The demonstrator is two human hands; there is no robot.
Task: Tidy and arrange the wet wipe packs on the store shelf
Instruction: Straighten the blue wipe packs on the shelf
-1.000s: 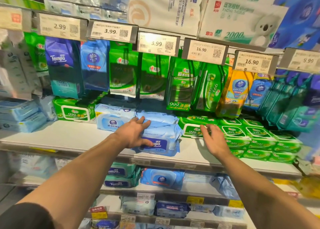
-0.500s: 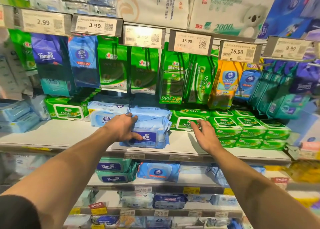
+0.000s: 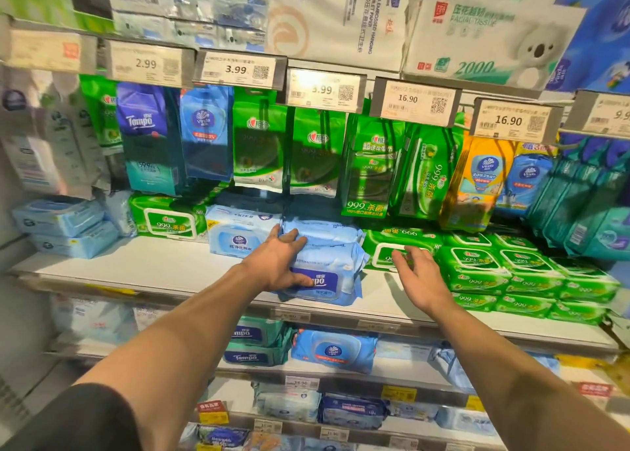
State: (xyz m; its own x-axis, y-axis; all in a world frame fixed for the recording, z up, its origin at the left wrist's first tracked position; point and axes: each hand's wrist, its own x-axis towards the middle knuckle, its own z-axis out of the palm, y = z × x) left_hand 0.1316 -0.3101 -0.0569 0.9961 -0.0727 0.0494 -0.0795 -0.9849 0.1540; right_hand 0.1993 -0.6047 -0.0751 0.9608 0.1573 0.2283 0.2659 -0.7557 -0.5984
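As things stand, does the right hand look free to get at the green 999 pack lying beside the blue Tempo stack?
Probably yes. The right hand hangs open just before the green 999 pack, nothing between them; the left hand rests on the blue Tempo stack, clear of that path.

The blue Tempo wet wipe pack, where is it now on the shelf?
In the head view it lies mid-shelf at the front edge, under the left hand, between the pale blue Vinda pack and green packs.
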